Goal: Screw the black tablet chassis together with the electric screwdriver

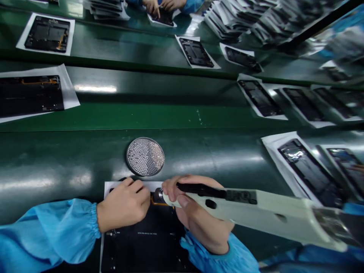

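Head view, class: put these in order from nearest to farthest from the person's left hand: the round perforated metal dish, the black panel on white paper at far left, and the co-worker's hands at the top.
1. Round perforated metal dish: just ahead of the left hand, slightly right.
2. Black panel: ahead, at far left.
3. Co-worker's hands: top edge, farthest.

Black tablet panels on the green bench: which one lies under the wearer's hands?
The nearest panel, on white paper, beneath the left hand and right hand; the others lie farther away.

Long green benches (136, 117), perhaps conveyor belts, carry streaks of reflected light (95, 88).
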Motion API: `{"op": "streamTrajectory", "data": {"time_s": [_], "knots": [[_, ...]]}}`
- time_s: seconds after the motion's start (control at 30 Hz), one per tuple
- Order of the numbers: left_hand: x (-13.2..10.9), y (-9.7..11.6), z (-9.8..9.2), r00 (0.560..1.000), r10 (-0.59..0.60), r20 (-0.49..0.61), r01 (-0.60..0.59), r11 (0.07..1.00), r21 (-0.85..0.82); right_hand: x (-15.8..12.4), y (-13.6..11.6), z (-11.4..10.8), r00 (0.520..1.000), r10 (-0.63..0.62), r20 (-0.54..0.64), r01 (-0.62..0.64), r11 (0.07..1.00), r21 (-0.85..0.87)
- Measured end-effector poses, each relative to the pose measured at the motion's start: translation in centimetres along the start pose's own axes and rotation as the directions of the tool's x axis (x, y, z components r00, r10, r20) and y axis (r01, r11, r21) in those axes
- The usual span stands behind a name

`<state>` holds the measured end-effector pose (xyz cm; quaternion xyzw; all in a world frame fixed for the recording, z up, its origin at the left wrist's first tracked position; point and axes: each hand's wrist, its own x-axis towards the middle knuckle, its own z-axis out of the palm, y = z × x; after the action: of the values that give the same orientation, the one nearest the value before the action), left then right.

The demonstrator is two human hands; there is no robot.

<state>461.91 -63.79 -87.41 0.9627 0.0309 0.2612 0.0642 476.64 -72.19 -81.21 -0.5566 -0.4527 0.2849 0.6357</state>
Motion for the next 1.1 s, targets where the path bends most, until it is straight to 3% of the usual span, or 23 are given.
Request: {"op": "streamTrajectory", "data": {"time_s": [0.37,1.1], "knots": [[0.1,1.5,-1.0,0.993,-0.067,0.095,0.068,0.998,-0.004,0.4,-1.2,0.3,0.996,-0.029,0.087,0.021,0.996,0.089],[0.4,2.6,-1.5,0.991,-0.099,0.094,0.101,0.995,-0.014,0.5,-1.8,0.2,0.995,0.019,0.096,-0.025,0.998,0.056]]}}
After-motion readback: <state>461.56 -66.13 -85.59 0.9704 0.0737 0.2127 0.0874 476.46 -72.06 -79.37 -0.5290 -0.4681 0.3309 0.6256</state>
